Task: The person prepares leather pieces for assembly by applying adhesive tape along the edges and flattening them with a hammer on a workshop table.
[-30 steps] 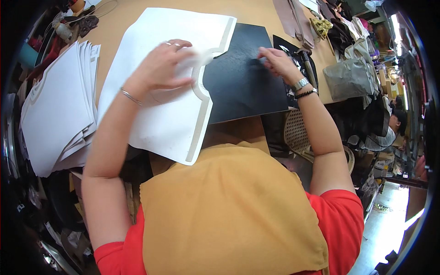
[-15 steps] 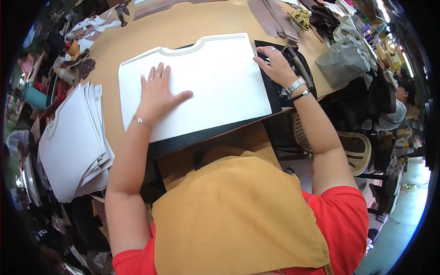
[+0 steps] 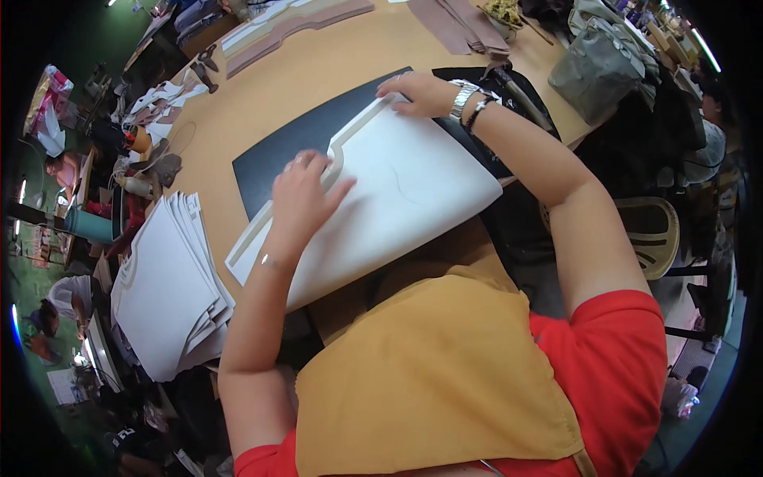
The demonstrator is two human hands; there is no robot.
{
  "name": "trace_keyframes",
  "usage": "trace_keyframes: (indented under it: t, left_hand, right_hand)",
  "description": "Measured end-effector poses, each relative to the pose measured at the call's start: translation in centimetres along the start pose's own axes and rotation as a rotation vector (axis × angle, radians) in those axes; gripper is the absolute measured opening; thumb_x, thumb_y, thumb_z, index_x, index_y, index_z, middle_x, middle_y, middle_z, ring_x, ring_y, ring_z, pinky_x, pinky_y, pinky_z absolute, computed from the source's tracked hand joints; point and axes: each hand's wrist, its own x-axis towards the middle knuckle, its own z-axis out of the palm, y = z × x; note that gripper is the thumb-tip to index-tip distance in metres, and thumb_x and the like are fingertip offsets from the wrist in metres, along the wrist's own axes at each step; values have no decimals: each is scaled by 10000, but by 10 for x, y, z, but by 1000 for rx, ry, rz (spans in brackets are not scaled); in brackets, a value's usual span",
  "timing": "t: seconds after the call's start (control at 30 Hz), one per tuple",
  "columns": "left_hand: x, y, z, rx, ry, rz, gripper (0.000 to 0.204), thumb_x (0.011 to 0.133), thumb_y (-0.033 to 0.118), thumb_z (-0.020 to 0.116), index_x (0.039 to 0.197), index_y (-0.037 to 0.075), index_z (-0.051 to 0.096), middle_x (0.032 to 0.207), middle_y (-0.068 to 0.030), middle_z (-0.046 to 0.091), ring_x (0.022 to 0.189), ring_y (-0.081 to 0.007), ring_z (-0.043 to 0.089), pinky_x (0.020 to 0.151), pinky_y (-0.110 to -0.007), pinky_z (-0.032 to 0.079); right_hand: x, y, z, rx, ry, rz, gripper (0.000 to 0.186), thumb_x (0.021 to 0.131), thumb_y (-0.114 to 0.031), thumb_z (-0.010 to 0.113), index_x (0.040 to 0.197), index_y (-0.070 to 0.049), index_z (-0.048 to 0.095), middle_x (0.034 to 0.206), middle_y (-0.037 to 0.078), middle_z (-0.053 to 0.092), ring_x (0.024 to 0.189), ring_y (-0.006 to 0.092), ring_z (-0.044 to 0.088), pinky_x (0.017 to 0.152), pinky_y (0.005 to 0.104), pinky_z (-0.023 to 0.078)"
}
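Observation:
A white panel [image 3: 413,179] with a notched far edge and a pale strip along it lies slanted before me. Its near side bulges over the table's front edge. Under it, a black mat [image 3: 278,163] shows beyond the notched edge. My left hand [image 3: 300,195] is at the notch, thumb spread away from its bent fingers, without a grip on the panel. At the panel's far right corner, my right hand [image 3: 421,94] has fingers and thumb closed on the edge.
Several white panels are stacked [image 3: 163,294] at the left. A hammer [image 3: 520,95] lies on dark material at the right, near a grey-green bag [image 3: 596,71]. Brown pieces [image 3: 302,36] lie at the far side, scissors [image 3: 207,67] to their left. A chair [image 3: 648,234] stands at right.
The white panel has shifted toward me and turned, exposing more black mat behind it. My right hand has moved from the side onto the far corner; my left hand has moved to the notch.

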Motion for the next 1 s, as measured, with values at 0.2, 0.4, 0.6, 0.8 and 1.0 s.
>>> trace_keyframes:
  t: [0.2,0.4,0.6,0.8,1.0]
  left_hand:
    - [93,-4,38,-254,-70,-222,535,876,444,787,1207,30,714,1112,-130,705,969,-277,704,864,-377,556]
    - [119,13,42,-419,-289,-313,489,864,360,782,1200,7,742,961,-106,745,916,-214,714,873,-333,546]
    - [130,17,52,-584,-298,-257,350,924,220,737,1179,-18,751,1070,-140,779,970,-208,729,914,-329,549]
    - [128,14,56,-605,-273,-128,311,932,192,750,1154,-26,750,1063,-129,773,960,-191,720,909,-330,555]
    - [118,13,69,-485,-175,59,191,956,138,718,1113,42,771,1030,-88,716,925,-258,686,872,-338,556]
  right_hand:
    - [27,-3,-7,-20,-137,57,405,897,-170,719,1301,-154,705,1207,103,732,1201,287,638,1040,431,513]
    - [26,-3,-19,22,-233,108,417,882,-154,727,1298,-128,712,1153,98,733,1122,274,674,994,420,534]
    - [24,5,-21,122,-250,82,328,876,-142,725,1198,-84,752,1069,115,734,975,276,688,899,393,553]
    - [20,10,-19,68,-248,-12,204,877,-140,721,1068,-85,764,998,87,728,944,282,680,857,405,547]
    - [6,8,-15,-256,-96,-300,173,895,-132,701,1060,-148,751,1058,47,720,974,284,685,868,413,540]
